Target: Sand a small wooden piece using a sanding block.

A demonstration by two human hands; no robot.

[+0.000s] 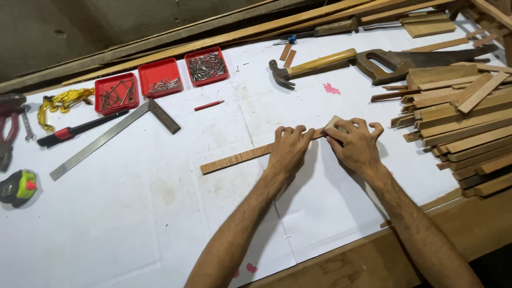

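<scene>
A thin wooden strip point(234, 158) lies flat on the white-covered bench point(133, 224), running from lower left up toward the right. My left hand point(288, 149) presses down on the strip near its right part, fingers spread over it. My right hand point(354, 145) grips a small pale block, likely sandpaper or a wood offcut point(334, 123), at the strip's right end. The strip's right end is hidden under both hands.
Three red trays of nails point(161, 78) sit at the back. A try square point(114, 136), red pencil point(208, 105), hammer point(312, 64), handsaw point(421, 58), screwdriver point(80, 129), tape measure point(18, 187) and pliers point(8, 130) lie around. Stacked wooden slats point(458, 122) fill the right side.
</scene>
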